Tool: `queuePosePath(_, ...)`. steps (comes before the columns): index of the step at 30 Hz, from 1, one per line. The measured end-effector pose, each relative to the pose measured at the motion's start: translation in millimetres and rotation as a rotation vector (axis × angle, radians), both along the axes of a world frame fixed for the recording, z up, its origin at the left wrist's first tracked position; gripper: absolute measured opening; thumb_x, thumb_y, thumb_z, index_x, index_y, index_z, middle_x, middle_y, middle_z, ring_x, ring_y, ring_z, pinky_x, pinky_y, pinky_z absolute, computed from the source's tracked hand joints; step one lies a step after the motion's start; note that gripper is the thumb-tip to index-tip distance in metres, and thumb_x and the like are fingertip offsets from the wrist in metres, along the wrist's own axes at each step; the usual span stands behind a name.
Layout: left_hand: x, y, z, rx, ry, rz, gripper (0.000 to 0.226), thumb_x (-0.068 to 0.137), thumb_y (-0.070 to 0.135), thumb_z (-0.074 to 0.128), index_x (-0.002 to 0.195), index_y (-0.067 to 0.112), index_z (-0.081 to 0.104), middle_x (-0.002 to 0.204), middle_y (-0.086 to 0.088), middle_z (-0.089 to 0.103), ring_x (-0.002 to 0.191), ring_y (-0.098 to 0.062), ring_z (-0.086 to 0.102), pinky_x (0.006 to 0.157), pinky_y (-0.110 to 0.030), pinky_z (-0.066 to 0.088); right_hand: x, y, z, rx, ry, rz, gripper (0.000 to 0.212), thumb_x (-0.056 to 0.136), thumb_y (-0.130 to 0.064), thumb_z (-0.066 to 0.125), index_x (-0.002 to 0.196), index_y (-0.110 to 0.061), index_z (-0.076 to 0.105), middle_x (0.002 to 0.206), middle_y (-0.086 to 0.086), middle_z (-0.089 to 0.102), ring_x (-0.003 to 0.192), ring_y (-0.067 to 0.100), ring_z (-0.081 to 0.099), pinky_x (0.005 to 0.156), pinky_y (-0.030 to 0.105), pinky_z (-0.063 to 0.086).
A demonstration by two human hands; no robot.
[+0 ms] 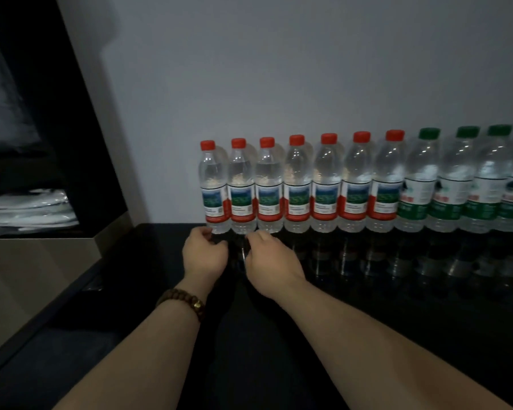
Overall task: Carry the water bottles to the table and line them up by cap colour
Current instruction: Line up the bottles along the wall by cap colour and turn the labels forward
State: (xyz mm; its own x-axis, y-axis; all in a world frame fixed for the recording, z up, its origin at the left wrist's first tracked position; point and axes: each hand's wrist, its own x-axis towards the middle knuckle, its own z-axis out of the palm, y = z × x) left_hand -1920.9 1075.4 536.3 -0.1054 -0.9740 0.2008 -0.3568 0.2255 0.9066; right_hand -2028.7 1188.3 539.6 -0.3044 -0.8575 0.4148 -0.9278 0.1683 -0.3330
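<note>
Several red-capped water bottles [297, 184] stand upright in a tight row along the back of the glossy black table [382, 327], against the wall. Several green-capped bottles [453, 182] continue the same row to the right edge of the view. My left hand [203, 257], with a bead bracelet on its wrist, rests on the table just in front of the leftmost red-capped bottle [214, 187], fingertips at its base. My right hand [271, 261] lies in front of the second and third bottles. Both hands hold nothing, with their fingers loosely curled.
A grey wall [279, 69] rises right behind the row. To the left stands a dark open cabinet [80, 119] with folded white packages [27, 208] on a shelf, above a beige panel [36, 261]. The table's left edge runs diagonally below it.
</note>
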Motion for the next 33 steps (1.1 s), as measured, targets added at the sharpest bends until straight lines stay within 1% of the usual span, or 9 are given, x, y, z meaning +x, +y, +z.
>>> queuePosePath(2,-4.7,-13.8,0.8,0.029,0.037,-0.076,0.046,0.083,0.013,0.079,0.123,0.022,0.058,0.113,0.003,0.066,0.088,-0.007,0.059,0.085,-0.031,0.052,-5.9,-14.7,-0.9,0.007,0.120,0.025,0.037,0.096,-0.021,0.052,0.133,-0.017,0.050,0.133,0.004,0.052,0.116,0.030,0.055,0.078,0.040,0.046)
queuePosePath(5,-9.2,-32.1,-0.6,0.065,0.044,-0.093,0.049,0.080,0.016,0.081,0.122,0.022,0.055,0.107,0.005,0.064,0.092,-0.013,0.064,0.084,-0.037,0.058,-12.1,-34.1,0.4,-0.026,0.205,0.067,0.034,0.096,-0.019,0.054,0.130,-0.018,0.051,0.129,0.002,0.051,0.109,0.029,0.057,0.069,0.035,0.037)
queuePosePath(9,-12.5,-47.1,2.8,0.116,0.155,0.038,0.057,0.083,0.014,0.080,0.133,0.019,0.052,0.105,0.004,0.063,0.080,-0.008,0.059,0.060,-0.026,0.051,-17.9,-53.5,4.5,-0.091,0.223,0.058,0.026,0.098,-0.026,0.053,0.123,-0.020,0.056,0.118,0.001,0.056,0.098,0.027,0.061,0.065,0.035,0.041)
queuePosePath(11,-12.6,-50.8,2.9,0.068,0.159,0.063,0.058,0.084,0.012,0.079,0.135,0.017,0.052,0.115,-0.001,0.066,0.089,-0.013,0.064,0.069,-0.029,0.056,-19.3,-60.1,4.5,-0.130,0.209,0.023,0.020,0.100,-0.032,0.052,0.115,-0.020,0.058,0.109,0.001,0.061,0.090,0.026,0.064,0.062,0.034,0.042)
queuePosePath(15,-14.3,-46.0,0.3,-0.096,0.115,-0.025,0.053,0.083,0.018,0.082,0.130,0.019,0.057,0.120,0.003,0.065,0.094,-0.007,0.060,0.072,-0.019,0.046,-23.5,-65.1,2.4,-0.127,0.192,-0.066,0.020,0.102,-0.039,0.049,0.102,-0.020,0.055,0.092,0.002,0.068,0.077,0.028,0.066,0.056,0.034,0.038)
queuePosePath(19,-12.5,-42.6,3.3,-0.102,0.122,-0.112,0.058,0.083,0.019,0.082,0.136,0.019,0.057,0.129,0.002,0.064,0.111,-0.014,0.063,0.090,-0.029,0.051,-25.1,-64.6,1.9,-0.137,0.180,-0.026,0.020,0.102,-0.038,0.049,0.105,-0.021,0.056,0.096,0.001,0.068,0.080,0.027,0.066,0.058,0.035,0.045)
queuePosePath(24,-12.7,-38.0,2.6,-0.094,0.180,-0.164,0.043,0.085,0.022,0.081,0.124,0.032,0.065,0.092,0.026,0.062,0.085,0.007,0.058,0.071,-0.014,0.043,-26.5,-65.6,1.5,-0.120,0.160,0.050,0.025,0.102,-0.037,0.050,0.120,-0.024,0.061,0.117,-0.003,0.064,0.098,0.024,0.065,0.074,0.042,0.055)
queuePosePath(27,-11.4,-37.8,3.3,-0.054,0.208,-0.203,0.030,0.086,0.027,0.079,0.102,0.048,0.063,0.087,0.026,0.066,0.089,0.005,0.063,0.075,-0.021,0.049,-28.2,-65.4,0.8,-0.125,0.135,0.064,0.030,0.101,-0.037,0.052,0.128,-0.028,0.060,0.122,-0.006,0.064,0.104,0.022,0.065,0.078,0.040,0.055)
queuePosePath(33,-7.5,-43.5,9.3,0.086,0.189,-0.390,0.066,0.077,0.004,0.070,0.131,0.041,0.060,0.112,0.012,0.075,0.106,-0.015,0.071,0.099,-0.043,0.055,-30.4,-66.8,-0.2,-0.126,0.065,0.099,0.036,0.099,-0.035,0.056,0.134,-0.034,0.059,0.129,-0.011,0.064,0.113,0.017,0.063,0.084,0.037,0.054)
